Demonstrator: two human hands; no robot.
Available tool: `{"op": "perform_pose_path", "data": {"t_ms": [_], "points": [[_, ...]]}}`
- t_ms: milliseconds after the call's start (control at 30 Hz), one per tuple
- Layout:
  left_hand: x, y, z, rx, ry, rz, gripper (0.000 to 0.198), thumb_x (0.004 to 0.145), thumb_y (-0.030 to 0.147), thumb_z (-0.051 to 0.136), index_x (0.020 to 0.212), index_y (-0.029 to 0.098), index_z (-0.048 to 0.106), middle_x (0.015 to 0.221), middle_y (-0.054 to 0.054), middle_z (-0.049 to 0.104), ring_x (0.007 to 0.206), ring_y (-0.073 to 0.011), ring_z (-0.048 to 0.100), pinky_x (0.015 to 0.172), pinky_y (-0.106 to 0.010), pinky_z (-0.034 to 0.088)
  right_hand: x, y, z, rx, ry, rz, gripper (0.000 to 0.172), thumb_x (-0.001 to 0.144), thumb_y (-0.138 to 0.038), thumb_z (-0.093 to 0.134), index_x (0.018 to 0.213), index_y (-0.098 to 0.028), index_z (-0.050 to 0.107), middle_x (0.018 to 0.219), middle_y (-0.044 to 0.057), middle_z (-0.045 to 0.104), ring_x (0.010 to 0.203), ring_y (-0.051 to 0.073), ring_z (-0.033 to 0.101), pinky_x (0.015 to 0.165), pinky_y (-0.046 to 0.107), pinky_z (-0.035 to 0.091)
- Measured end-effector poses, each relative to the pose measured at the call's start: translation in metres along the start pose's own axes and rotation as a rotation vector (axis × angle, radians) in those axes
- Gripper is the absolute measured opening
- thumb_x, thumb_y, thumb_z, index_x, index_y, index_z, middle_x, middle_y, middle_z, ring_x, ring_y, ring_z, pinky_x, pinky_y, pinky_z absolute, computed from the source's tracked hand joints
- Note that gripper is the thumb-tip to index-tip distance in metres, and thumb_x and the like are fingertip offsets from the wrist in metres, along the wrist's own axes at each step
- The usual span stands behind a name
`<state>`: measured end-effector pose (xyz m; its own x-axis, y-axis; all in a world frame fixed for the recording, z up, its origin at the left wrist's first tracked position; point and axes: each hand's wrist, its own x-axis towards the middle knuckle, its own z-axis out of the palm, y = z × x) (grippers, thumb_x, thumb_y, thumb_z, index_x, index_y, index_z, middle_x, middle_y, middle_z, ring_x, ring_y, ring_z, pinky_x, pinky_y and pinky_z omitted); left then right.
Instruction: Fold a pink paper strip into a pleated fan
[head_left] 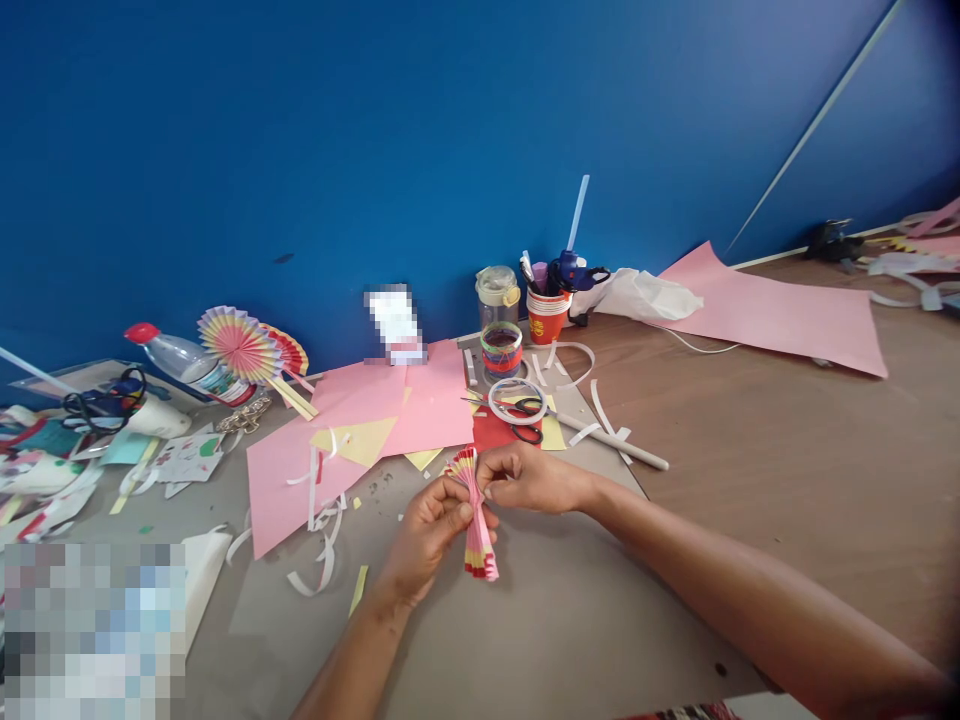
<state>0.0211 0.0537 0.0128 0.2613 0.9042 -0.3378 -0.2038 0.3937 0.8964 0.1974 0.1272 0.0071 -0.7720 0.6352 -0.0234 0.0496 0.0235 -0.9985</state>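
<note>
A pleated paper fan (478, 545), pink with yellow and red bands at its ends, stands folded in a narrow strip between my hands. My left hand (437, 525) grips it at the middle from the left, thumb in front. Pinched fingers of my right hand (525, 478) meet the fan's middle from the right; whether they hold the paper itself or something thin there, I cannot make out. Just beyond my hands lie scissors (531, 408) with dark handles, a roll of clear tape (517, 401) and a red paper piece (491, 432).
Pink sheets (367, 395) with paper scraps lie at the back left, near finished paper fans (241, 345) and a plastic bottle (176, 355). A red cup (548, 318) of tools and a lidded jar (497, 290) stand by the blue wall (450, 150). A pale stick (611, 440) lies right.
</note>
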Motion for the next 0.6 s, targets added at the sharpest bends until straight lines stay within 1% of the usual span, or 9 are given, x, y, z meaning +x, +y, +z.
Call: {"op": "perform_pose_path", "data": {"t_ms": [100,200,267,333,400,500,600], "points": [[0.001,0.001,-0.002,-0.025,-0.030,-0.020,0.032,0.072,0.042,0.071,0.078,0.017,0.052,0.069,-0.004,0.067,0.057,-0.0142,0.062,0.058,-0.025,0.046,0.000,0.000,0.001,0.016,-0.017,0.021,0.013,0.068,-0.008,0.048,0.072,-0.013,0.059,0.060,-0.005,0.053,0.052,0.006,0.042,0.048,0.017,0.032],[0.002,0.000,-0.001,-0.015,-0.026,0.039,0.036,0.072,0.048,0.069,0.078,0.017,0.052,0.070,-0.004,0.066,0.062,-0.0146,0.061,0.060,-0.026,0.046,0.000,-0.003,0.005,-0.046,0.029,-0.010,0.014,0.068,-0.008,0.046,0.070,-0.015,0.058,0.063,-0.004,0.058,0.056,0.007,0.049,0.052,0.017,0.036],[0.003,-0.002,0.000,0.036,0.012,0.084,0.039,0.068,0.050,0.072,0.078,0.017,0.052,0.069,-0.003,0.065,0.063,-0.0141,0.059,0.059,-0.024,0.045,-0.001,-0.007,0.010,-0.154,0.111,-0.031,0.014,0.067,-0.007,0.046,0.067,-0.015,0.057,0.064,-0.003,0.059,0.058,0.007,0.050,0.053,0.017,0.037],[0.004,-0.003,0.002,0.107,0.075,0.099,0.039,0.065,0.046,0.075,0.077,0.017,0.052,0.066,0.000,0.062,0.059,-0.0123,0.057,0.056,-0.022,0.044,-0.003,-0.013,0.014,-0.276,0.189,-0.036,0.014,0.065,-0.005,0.046,0.064,-0.015,0.056,0.063,-0.003,0.057,0.058,0.007,0.049,0.052,0.017,0.035],[0.004,-0.004,0.005,0.166,0.129,0.081,0.036,0.067,0.044,0.074,0.076,0.017,0.050,0.063,0.002,0.061,0.056,-0.0117,0.057,0.053,-0.022,0.043,-0.003,-0.017,0.016,-0.349,0.219,-0.031,0.015,0.064,-0.004,0.047,0.062,-0.015,0.057,0.062,-0.003,0.057,0.057,0.007,0.048,0.052,0.017,0.035],[0.003,-0.003,0.007,0.199,0.146,0.043,0.034,0.069,0.045,0.070,0.076,0.018,0.051,0.064,0.001,0.062,0.056,-0.0146,0.060,0.051,-0.024,0.044,-0.004,-0.019,0.016,-0.334,0.192,-0.004,0.014,0.065,-0.005,0.047,0.063,-0.015,0.057,0.063,-0.002,0.060,0.058,0.008,0.050,0.052,0.017,0.036],[0.002,-0.002,0.007,0.203,0.146,0.030,0.032,0.070,0.044,0.069,0.077,0.018,0.051,0.068,-0.001,0.066,0.061,-0.0172,0.064,0.055,-0.025,0.047,-0.003,-0.015,0.013,-0.233,0.146,0.021,0.012,0.067,-0.008,0.048,0.064,-0.016,0.056,0.062,-0.003,0.061,0.058,0.008,0.052,0.052,0.018,0.037]]}}
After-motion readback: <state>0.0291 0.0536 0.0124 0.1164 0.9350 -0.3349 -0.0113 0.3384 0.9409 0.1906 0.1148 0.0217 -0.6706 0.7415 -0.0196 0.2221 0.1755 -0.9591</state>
